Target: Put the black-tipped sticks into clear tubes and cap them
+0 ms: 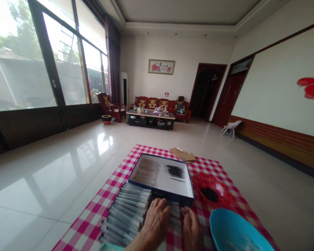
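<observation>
Both my hands rest low on a pink-and-white checked cloth spread on the tiled floor. My left hand lies palm down, fingers bent, on a row of several grey pens or markers laid side by side. My right hand sits just beside it with its fingers curled down at the near edge of a shallow blue-rimmed box. Inside the box lie thin dark and brown sticks on a white bottom. Whether either hand grips anything is hidden.
A blue plastic bowl stands at my right, a red bowl holding dark bits behind it. Flat brown cardboard lies at the cloth's far edge. Beyond are glossy tiles, a coffee table, red sofas, large windows on the left.
</observation>
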Motion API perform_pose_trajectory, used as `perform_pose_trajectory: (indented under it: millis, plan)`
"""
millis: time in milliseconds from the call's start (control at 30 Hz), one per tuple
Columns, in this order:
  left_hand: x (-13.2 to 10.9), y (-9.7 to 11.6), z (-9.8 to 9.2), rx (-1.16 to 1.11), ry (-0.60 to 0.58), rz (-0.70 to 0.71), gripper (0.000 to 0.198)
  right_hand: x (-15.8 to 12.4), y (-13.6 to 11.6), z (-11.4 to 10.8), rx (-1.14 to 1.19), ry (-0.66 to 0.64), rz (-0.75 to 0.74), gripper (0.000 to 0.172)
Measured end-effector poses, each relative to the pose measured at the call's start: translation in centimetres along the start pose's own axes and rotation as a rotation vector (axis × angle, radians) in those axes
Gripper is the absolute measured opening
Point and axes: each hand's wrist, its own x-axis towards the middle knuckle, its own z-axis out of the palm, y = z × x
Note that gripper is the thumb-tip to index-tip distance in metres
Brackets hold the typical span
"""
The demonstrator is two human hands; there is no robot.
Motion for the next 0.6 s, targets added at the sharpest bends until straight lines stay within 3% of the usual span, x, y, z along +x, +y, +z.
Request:
perform_pose_trajectory:
  millis: [100,233,300,400,600]
  plan:
    - [3.0,-1.7,-3.2,0.096,-0.100,-0.058,0.025,0.1,0.2,0.0,0.007,-0.017,0.023,0.052]
    - [8.1,-6.1,-5.7,0.248,-0.248,-0.169,0.025,0.5,0.9,-0.3,0.019,-0.011,0.062,0.056]
    - [10.2,-8.4,-5.7,0.280,-0.350,-0.194,0.018,0.6,1.3,-0.4,-0.011,-0.010,0.072,0.056]
    - [12.2,-10.8,-4.7,0.316,-0.509,-0.213,0.025,0.6,1.6,-0.3,-0.064,0.018,0.075,0.057]
    - [12.7,-12.7,-2.7,0.340,-0.657,-0.195,0.030,-0.1,1.5,0.9,-0.060,0.129,-0.009,0.054]
